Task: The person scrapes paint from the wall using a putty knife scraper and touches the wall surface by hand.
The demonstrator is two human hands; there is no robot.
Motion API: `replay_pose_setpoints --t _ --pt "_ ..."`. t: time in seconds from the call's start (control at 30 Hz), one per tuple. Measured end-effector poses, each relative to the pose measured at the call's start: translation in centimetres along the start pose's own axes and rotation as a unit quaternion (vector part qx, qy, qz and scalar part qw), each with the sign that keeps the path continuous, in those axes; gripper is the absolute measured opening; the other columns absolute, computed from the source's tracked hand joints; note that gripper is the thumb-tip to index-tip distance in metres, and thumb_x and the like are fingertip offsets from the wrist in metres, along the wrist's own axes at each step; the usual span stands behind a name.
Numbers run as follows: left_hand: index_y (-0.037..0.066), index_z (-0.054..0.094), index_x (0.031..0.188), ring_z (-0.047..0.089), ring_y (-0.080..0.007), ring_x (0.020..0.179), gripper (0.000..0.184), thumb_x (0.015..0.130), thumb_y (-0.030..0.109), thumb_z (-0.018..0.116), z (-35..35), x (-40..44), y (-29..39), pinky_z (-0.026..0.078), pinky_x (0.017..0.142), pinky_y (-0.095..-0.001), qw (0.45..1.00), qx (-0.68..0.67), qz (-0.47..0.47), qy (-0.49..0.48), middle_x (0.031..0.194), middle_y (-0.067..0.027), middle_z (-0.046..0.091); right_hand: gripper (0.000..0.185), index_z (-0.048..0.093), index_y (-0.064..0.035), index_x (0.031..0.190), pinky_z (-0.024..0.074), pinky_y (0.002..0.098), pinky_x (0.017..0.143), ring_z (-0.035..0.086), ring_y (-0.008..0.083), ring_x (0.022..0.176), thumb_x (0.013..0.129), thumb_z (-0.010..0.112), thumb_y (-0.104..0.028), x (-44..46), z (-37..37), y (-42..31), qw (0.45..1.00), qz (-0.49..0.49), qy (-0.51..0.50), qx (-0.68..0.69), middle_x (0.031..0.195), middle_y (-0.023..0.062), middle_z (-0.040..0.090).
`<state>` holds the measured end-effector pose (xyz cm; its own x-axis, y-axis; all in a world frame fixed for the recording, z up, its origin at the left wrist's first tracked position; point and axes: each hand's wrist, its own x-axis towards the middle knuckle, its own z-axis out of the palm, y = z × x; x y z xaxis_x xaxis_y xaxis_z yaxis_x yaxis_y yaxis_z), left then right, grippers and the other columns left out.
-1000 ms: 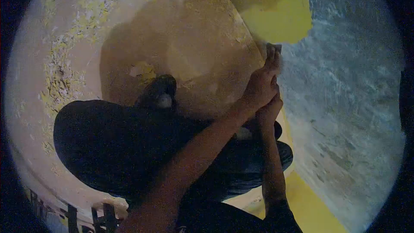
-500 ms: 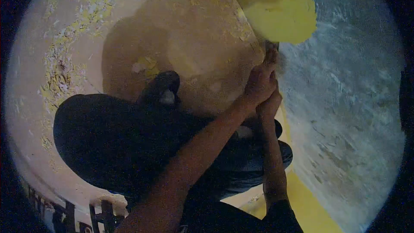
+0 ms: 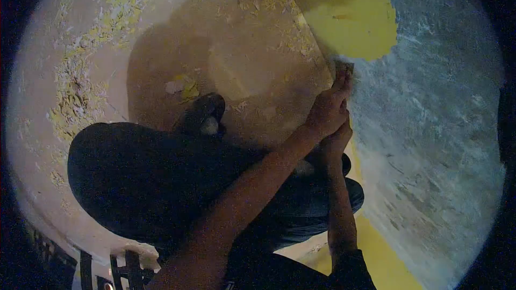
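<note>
My left hand (image 3: 329, 108) is closed round a scraper (image 3: 344, 67), with the fingers reaching toward its dark blade. Just behind it, my right hand (image 3: 337, 137) is closed at the handle end, pressed against the left hand; the handle itself is hidden in the two hands. The blade lies near the wall, close to the ragged lower edge of a yellow paint patch (image 3: 357, 29). Below and right of that edge, the wall (image 3: 424, 123) is bare, mottled grey-blue.
Paint flakes (image 3: 118, 13) lie scattered across the pale floor (image 3: 43, 145), with a small yellow and pink chip (image 3: 188, 87) near my shoe (image 3: 212, 110). My bent knees (image 3: 118, 172) fill the lower middle. Dark slatted furniture or rails (image 3: 126, 268) stand at bottom left.
Both hands and the scraper have drawn back slightly from the yellow patch, toward my body. A small brownish mark now shows on the yellow paint. The view has shifted a little.
</note>
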<state>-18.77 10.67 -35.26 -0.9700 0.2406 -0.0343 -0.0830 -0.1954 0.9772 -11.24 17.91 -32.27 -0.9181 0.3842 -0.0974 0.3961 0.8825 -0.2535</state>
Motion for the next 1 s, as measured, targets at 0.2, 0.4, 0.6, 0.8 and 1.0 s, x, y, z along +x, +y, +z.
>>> replay_pose_setpoints --t 0.2,0.4,0.6,0.8,1.0 --pt "0.001 0.026 0.142 0.038 -0.0441 0.123 0.077 0.069 -0.01 0.049 0.5 -0.8 0.4 0.045 0.095 -0.0438 0.997 0.062 0.042 0.022 0.144 -0.0304 0.021 0.037 0.053 0.0038 0.118 0.049 0.0326 0.071 0.062 0.0167 0.088 0.087 0.058 -0.015 -0.3 0.1 1.5 1.0 0.01 -0.009 0.024 0.102 0.0161 0.066" --pt "0.0 0.027 0.142 0.038 -0.0436 0.124 0.075 0.07 -0.008 0.049 1.6 0.2 -1.1 0.044 0.095 -0.0454 0.995 0.05 0.078 0.023 0.143 -0.0308 0.022 0.028 0.054 -0.0029 0.119 0.0493 0.0323 0.07 0.061 0.0157 0.084 0.096 0.043 -0.016 0.1 -0.1 -0.6 0.992 0.073 -0.007 0.105 0.098 0.0112 0.066" --pt "-0.001 0.027 0.141 0.036 -0.0433 0.126 0.074 0.07 -0.007 0.05 0.4 0.5 1.0 0.043 0.097 -0.0458 0.989 0.079 0.121 0.037 0.143 -0.0312 0.022 0.028 0.054 -0.0021 0.114 0.0501 0.0343 0.064 0.064 0.0184 0.079 0.092 0.052 -0.02 0.8 -0.8 -1.5 0.996 0.018 0.029 0.087 0.094 0.015 0.068" --pt "-0.003 0.028 0.14 0.03 -0.0426 0.13 0.072 0.071 -0.008 0.049 0.8 0.0 2.8 0.04 0.1 -0.0453 0.997 0.036 0.05 -0.036 0.143 -0.0321 0.021 0.027 0.055 -0.0021 0.11 0.0502 0.0366 0.061 0.066 0.0268 0.073 0.088 0.057 -0.018 -0.5 -3.2 -2.0 0.995 0.022 0.035 0.086 0.087 0.0182 0.068" --pt "-0.005 0.031 0.138 0.024 -0.0423 0.133 0.067 0.073 -0.009 0.048 1.1 0.0 2.7 0.036 0.104 -0.0451 0.995 -0.023 0.099 0.02 0.141 -0.0328 0.025 0.027 0.057 0.0044 0.1 0.0474 0.033 0.065 0.06 0.0154 0.077 0.087 0.06 -0.019 0.0 -4.2 -2.5 0.995 0.055 0.009 0.081 0.084 0.0181 0.066"
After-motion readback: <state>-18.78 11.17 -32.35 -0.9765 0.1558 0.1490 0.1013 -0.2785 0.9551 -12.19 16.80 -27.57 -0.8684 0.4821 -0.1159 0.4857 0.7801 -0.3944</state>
